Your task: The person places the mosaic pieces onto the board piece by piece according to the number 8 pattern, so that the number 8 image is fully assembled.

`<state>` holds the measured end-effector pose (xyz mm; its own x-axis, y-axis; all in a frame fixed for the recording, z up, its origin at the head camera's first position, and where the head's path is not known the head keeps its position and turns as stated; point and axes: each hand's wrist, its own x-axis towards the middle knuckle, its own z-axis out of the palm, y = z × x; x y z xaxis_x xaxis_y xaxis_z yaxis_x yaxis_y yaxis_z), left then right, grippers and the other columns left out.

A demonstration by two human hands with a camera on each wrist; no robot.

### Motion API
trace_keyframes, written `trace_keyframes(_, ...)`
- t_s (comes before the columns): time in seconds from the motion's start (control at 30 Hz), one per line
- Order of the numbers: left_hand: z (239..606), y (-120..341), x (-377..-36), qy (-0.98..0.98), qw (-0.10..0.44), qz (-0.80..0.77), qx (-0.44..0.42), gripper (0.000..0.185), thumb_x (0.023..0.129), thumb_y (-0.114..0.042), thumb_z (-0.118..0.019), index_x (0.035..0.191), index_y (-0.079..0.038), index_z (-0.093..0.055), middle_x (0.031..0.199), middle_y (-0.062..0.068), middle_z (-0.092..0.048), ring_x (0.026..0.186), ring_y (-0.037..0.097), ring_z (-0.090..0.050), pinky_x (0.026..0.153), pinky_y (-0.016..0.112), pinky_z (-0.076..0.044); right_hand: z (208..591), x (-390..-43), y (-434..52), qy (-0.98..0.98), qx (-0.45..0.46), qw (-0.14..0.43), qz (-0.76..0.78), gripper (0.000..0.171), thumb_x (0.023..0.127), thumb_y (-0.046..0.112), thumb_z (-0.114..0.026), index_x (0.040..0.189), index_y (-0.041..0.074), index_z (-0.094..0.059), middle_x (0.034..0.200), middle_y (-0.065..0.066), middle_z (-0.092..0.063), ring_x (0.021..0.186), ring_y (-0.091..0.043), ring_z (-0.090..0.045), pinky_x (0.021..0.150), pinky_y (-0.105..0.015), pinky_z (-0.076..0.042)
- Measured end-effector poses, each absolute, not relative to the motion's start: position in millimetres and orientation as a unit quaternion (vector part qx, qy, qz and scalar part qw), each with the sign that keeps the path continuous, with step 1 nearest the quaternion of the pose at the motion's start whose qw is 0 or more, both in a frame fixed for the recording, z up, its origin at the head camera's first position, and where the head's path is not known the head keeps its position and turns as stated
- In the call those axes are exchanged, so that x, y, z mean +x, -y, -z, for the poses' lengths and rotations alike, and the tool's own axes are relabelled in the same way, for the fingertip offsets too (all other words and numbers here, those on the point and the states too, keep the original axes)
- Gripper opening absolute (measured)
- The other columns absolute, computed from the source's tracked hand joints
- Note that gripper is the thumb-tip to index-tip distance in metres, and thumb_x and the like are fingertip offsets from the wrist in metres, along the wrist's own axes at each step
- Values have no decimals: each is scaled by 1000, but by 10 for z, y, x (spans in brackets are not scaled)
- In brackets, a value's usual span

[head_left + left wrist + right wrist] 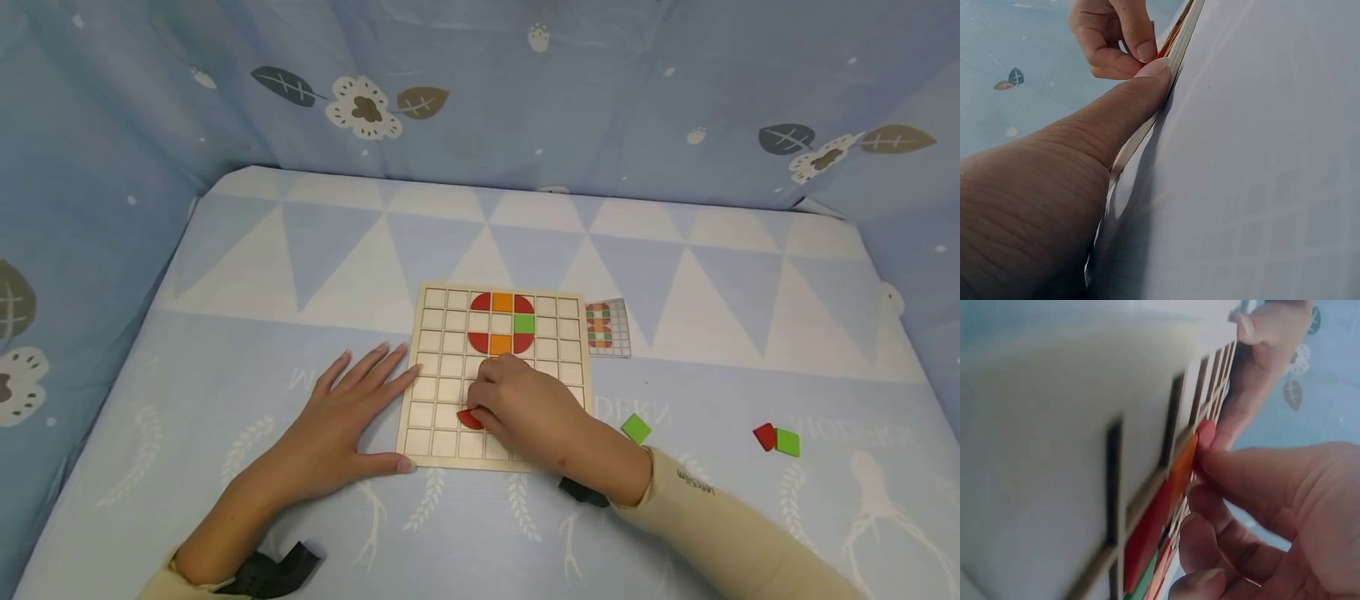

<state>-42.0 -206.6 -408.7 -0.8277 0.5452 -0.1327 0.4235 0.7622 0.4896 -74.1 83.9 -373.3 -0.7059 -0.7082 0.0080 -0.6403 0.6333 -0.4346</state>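
A wooden grid board lies on the table with red quarter-circle tiles, orange square tiles and a green square tile in its upper cells. My left hand is spread flat at the board's left side, its thumb and a fingertip touching the edge. Over the lower middle of the board, my right hand has curled fingers and pinches a red quarter-circle tile at its cell. In the right wrist view the thumb is against that red tile, beside an orange tile. The hand hides several cells from the head view.
A small pattern card sits against the board's right edge. To the right lie a loose green tile, then a red tile beside another green tile. Patterned cloth hangs behind the table.
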Motion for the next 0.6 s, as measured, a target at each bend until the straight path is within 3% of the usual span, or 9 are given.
trace_keyframes(0.23,4094,2075,-415,-929,127,-224,266,108,83,-76,-70,168,-26,-27,175,-3,-11,161,23,-3,126,50,5,3766,-674,-787,-906,-378,27,191,9,93,22,-80,93,16,-74,87,6,-58,84,-16,-54,66,-26,-51)
trace_keyframes(0.47,4096,2071,-413,-929,126,-226,265,107,83,-76,-70,168,-27,-26,175,-3,-11,161,23,-3,126,50,5,3740,-662,-745,-916,-362,52,164,16,92,23,-80,86,19,-65,83,7,-54,81,-15,-52,64,-27,-49)
trace_keyframes(0.6,4092,2064,-416,-929,129,-226,264,107,83,-76,-70,168,-27,-26,175,-3,-11,161,22,-3,126,50,5,3744,-659,-728,-917,-355,61,170,13,92,20,-79,92,17,-67,86,6,-56,82,-15,-54,65,-28,-51)
